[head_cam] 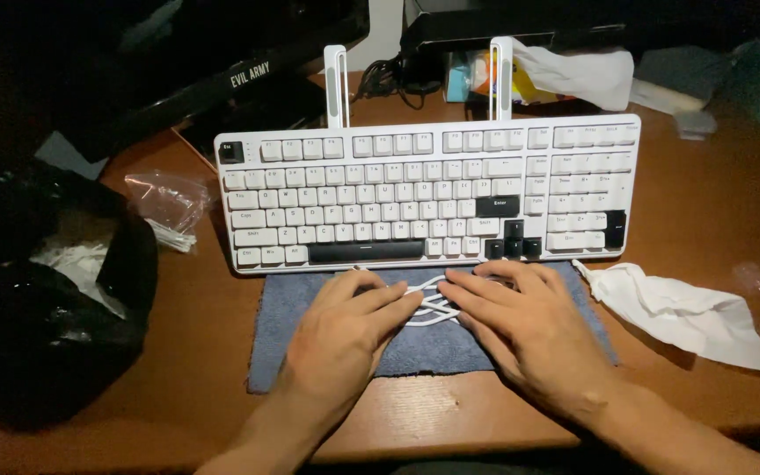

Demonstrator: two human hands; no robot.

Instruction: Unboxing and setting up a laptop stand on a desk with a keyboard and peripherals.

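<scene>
Both hands, left (345, 330) and right (521, 321), lie flat with fingers spread on a thin white cable (428, 303), light and limp, atop the cloth (424, 347), gripping nothing

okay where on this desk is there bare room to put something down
Bare wood shows left of the blue cloth, between the plastic bag and the desk edge, and right of the keyboard above the crumpled tissue. Crowded: behind the keyboard, and where both hands rest on the cloth.
</scene>
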